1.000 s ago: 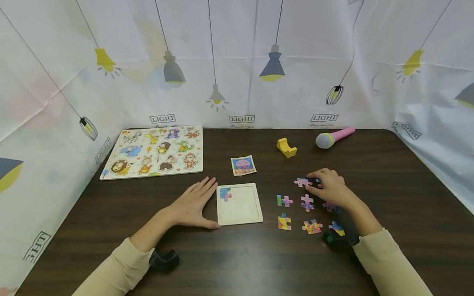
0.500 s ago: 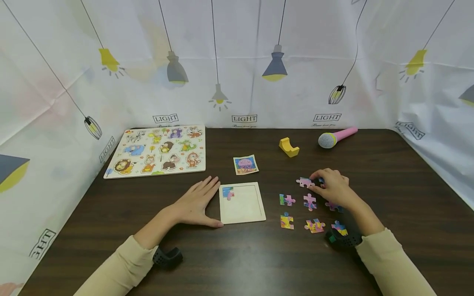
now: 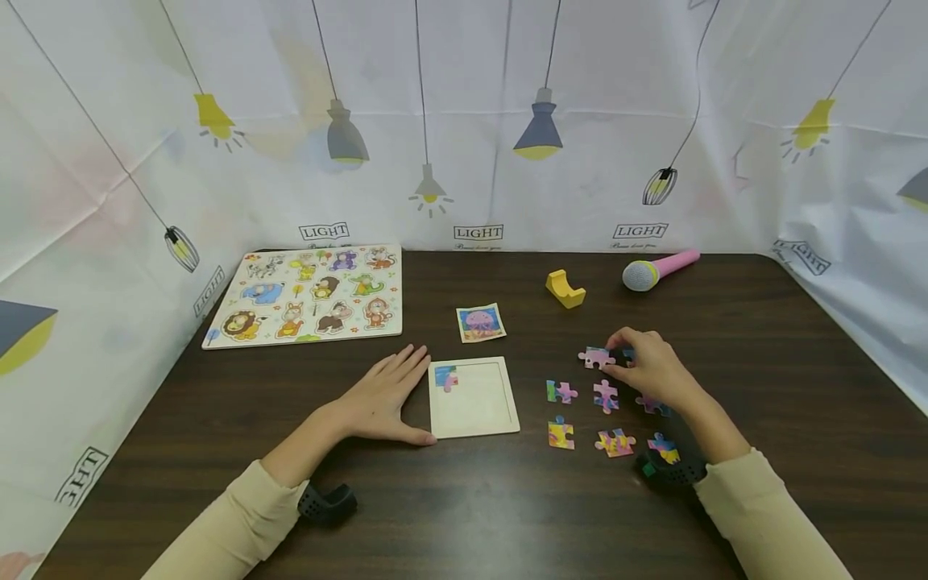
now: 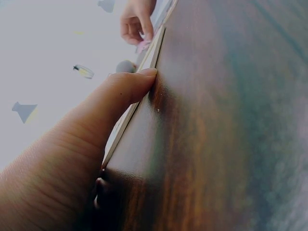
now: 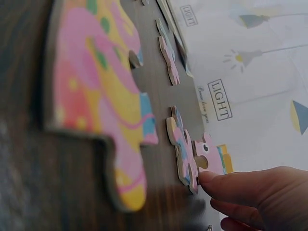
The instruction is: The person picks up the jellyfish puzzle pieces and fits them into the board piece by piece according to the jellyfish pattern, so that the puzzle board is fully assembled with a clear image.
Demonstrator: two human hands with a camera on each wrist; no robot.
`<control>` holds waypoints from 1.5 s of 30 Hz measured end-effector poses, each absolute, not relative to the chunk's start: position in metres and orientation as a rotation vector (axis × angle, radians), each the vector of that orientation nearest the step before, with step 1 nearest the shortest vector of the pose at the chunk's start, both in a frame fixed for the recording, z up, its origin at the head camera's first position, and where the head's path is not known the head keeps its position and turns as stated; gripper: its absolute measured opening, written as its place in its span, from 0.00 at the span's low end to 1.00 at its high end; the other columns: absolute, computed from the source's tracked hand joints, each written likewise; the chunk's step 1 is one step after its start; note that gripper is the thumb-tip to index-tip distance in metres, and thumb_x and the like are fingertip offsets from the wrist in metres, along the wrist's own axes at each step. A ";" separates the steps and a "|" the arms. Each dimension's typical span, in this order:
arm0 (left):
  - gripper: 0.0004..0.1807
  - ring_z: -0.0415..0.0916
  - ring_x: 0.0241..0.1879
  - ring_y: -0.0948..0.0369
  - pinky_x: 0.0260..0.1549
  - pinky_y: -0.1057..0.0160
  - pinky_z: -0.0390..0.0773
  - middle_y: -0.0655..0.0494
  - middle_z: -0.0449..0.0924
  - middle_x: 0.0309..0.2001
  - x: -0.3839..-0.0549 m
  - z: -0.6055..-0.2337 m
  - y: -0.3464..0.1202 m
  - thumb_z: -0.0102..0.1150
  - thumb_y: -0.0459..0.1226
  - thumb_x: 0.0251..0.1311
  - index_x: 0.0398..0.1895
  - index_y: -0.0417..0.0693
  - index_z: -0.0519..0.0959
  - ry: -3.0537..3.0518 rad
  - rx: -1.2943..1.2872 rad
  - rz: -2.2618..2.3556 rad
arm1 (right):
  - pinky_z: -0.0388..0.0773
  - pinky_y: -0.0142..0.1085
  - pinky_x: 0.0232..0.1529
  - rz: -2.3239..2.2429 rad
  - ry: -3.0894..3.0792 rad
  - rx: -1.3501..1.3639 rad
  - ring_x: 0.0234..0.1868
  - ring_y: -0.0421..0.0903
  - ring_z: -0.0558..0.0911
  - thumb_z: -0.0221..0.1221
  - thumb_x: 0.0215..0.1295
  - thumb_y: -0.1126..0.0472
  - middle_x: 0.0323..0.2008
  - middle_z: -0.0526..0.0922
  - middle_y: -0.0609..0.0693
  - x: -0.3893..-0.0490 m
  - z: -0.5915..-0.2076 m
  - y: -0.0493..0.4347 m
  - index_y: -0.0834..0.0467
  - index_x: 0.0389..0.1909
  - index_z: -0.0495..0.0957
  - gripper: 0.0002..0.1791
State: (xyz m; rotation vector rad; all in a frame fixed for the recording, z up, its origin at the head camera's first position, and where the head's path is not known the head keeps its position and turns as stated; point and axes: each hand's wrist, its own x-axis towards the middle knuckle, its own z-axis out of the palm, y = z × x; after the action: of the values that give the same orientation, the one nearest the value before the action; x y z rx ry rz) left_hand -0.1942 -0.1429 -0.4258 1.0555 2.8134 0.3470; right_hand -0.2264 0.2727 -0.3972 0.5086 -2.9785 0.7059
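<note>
Trainee: How to steady the tray (image 3: 474, 415)?

Instructor: Use the left hand (image 3: 380, 399), spread wide, with thumb at the near-left corner and fingertips at the far-left corner. Apply light contact only; avoid pushing the tray sideways.

Trainee: And with the right hand (image 3: 648, 366)?

Instructor: Note the narrow pinch of thumb and index finger on the right side of the pink eye piece (image 3: 594, 358), to the right of the tray, in the far row of loose pieces (image 3: 606, 396). Cannot tell whether raised clear of the table (image 3: 464, 515) or merely tipped.

Trainee: Safest way to lift?

Instructor: Grip by the edges, printed face up. Raise straight before travelling sideways. Squeeze gently; probably light and easily tilted. Beware of brushing the partly hidden piece (image 3: 628, 354) by the fingers, or of dragging the black wristband (image 3: 674, 469) over the blue-and-yellow piece (image 3: 663, 449) just beside it.

Trainee: Where to seat it?

Instructor: Check first against the picture card (image 3: 481, 323), beyond the tray. Probably best to try beside the blue-and-pink piece (image 3: 445, 377) in the far-left corner. Align tabs before pressing down; in case of resistance, lift and realign instead of forcing.
</note>
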 end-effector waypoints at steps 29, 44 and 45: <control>0.63 0.30 0.70 0.52 0.64 0.50 0.39 0.49 0.35 0.72 -0.194 -0.425 -0.143 0.45 0.74 0.42 0.72 0.42 0.41 2.816 1.061 0.361 | 0.77 0.42 0.33 0.799 -2.714 0.731 0.32 0.46 0.80 0.59 0.58 0.71 0.32 0.82 0.50 -0.218 -0.377 0.259 0.58 0.40 0.77 0.10; 0.63 0.31 0.70 0.52 0.64 0.50 0.40 0.49 0.35 0.72 -0.192 -0.427 -0.143 0.45 0.75 0.42 0.72 0.43 0.41 2.823 1.055 0.355 | 0.75 0.31 0.28 0.947 -2.614 0.706 0.29 0.41 0.78 0.60 0.58 0.69 0.31 0.82 0.47 -0.208 -0.363 0.229 0.57 0.39 0.78 0.09; 0.63 0.31 0.70 0.52 0.64 0.50 0.39 0.49 0.35 0.72 -0.192 -0.427 -0.143 0.45 0.75 0.42 0.72 0.42 0.41 2.824 1.055 0.358 | 0.75 0.31 0.28 0.952 -2.613 0.702 0.29 0.41 0.79 0.60 0.58 0.69 0.31 0.82 0.47 -0.208 -0.362 0.227 0.57 0.39 0.78 0.09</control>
State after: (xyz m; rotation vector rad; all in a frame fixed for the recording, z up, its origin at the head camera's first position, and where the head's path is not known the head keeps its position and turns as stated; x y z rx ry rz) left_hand -0.1922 -0.1430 -0.4266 1.0548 2.8241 0.3582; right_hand -0.2077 0.2266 -0.3620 0.7022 -2.6127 0.9516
